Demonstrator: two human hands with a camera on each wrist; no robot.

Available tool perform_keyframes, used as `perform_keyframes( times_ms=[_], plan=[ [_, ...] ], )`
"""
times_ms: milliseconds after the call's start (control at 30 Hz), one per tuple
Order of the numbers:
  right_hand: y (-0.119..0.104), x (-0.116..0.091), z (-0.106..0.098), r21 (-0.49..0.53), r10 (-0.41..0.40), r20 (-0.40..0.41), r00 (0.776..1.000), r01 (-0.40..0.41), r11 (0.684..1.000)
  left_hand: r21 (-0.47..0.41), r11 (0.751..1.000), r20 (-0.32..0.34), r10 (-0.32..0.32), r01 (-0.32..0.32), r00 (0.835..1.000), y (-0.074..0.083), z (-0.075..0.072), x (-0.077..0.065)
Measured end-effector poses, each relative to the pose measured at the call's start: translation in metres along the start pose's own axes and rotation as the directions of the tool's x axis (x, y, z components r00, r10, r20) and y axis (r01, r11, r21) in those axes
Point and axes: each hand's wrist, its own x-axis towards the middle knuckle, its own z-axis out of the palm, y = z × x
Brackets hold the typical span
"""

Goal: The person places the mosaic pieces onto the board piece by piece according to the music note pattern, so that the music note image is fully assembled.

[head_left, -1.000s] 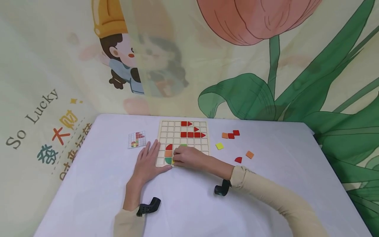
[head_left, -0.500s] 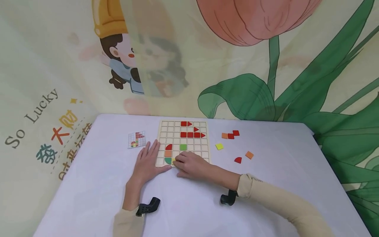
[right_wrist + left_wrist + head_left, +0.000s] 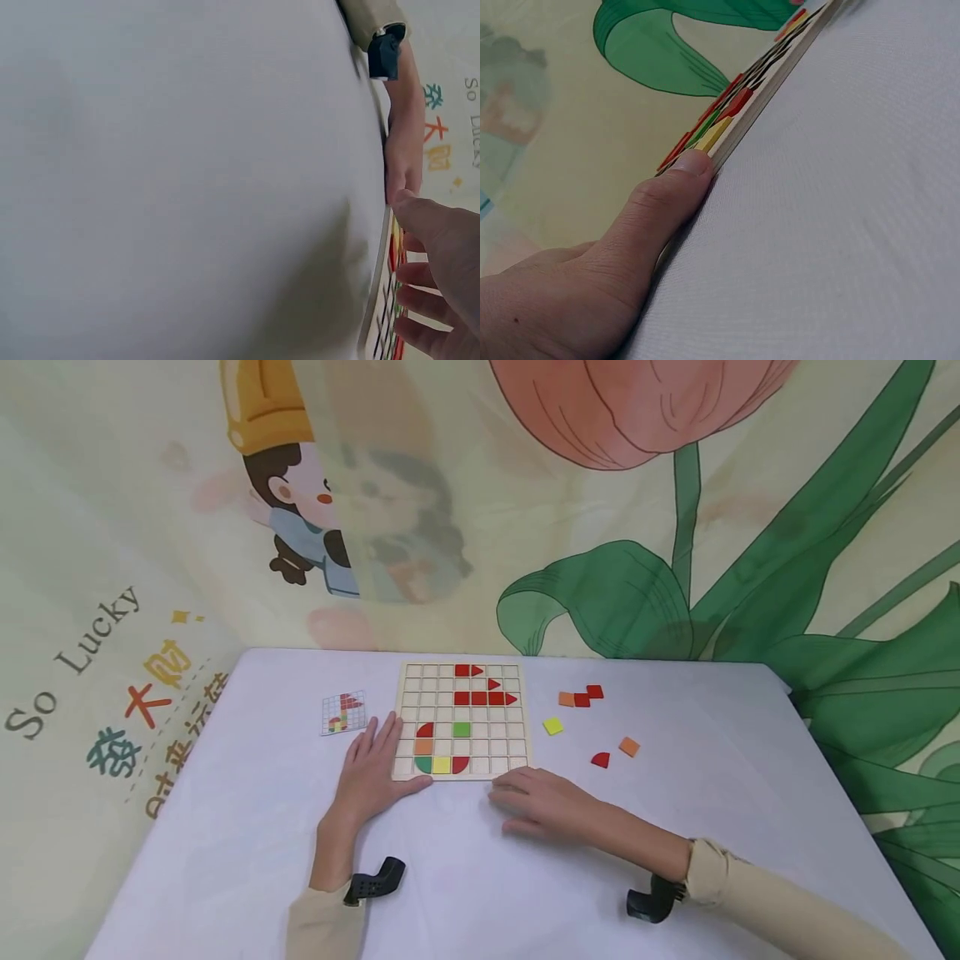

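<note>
Yellow tile (image 3: 552, 727), right of the board (image 3: 491, 747), seems light and stiff; pinch opposite edges. Left hand (image 3: 369, 781) and right hand (image 3: 549, 806) have fingers apart, clamping nothing.

Too small to make out: detail on card (image 3: 343, 712).
Cut off below in head view: left sleeve (image 3: 326, 925). Partly behind right hand (image 3: 456, 262) in right wrist view: board (image 3: 380, 315).

The right hand (image 3: 442, 270), fingers slightly apart, partly hides a flat cream gridded board (image 3: 373, 322) with thin coloured pieces (image 3: 391, 255) on the white-clothed desk (image 3: 172, 165). At the board's far end I see the left hand (image 3: 405, 161), a black plastic-looking device (image 3: 383, 55) by its beige sleeve (image 3: 369, 16).
</note>
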Motion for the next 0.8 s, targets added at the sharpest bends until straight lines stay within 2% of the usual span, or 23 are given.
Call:
perform_keyframes(
  times_ms=[133, 300, 500, 800],
  plan=[
    [0.011, -0.024, 0.0, 0.032, 0.076, -0.016, 0.997, -0.076, 0.997, 0.01, 1.0, 0.01, 0.0, 0.0, 1.0, -0.002, 0.0, 0.0],
    [0.026, -0.039, -0.007, 0.066, 0.158, -0.04, 0.987, -0.156, 0.986, 0.007, 1.0, 0.011, 0.002, -0.002, 1.0, -0.001, -0.001, -0.002],
    [0.051, -0.038, -0.024, 0.031, 0.232, -0.062, 0.971, -0.23, 0.973, 0.005, 1.0, 0.016, -0.003, 0.003, 1.0, -0.001, -0.002, -0.003],
    [0.102, -0.031, -0.046, -0.048, 0.376, -0.056, 0.925, -0.378, 0.924, -0.005, 1.0, -0.009, 0.007, -0.007, 1.0, 0.001, -0.001, -0.002]
  ],
)
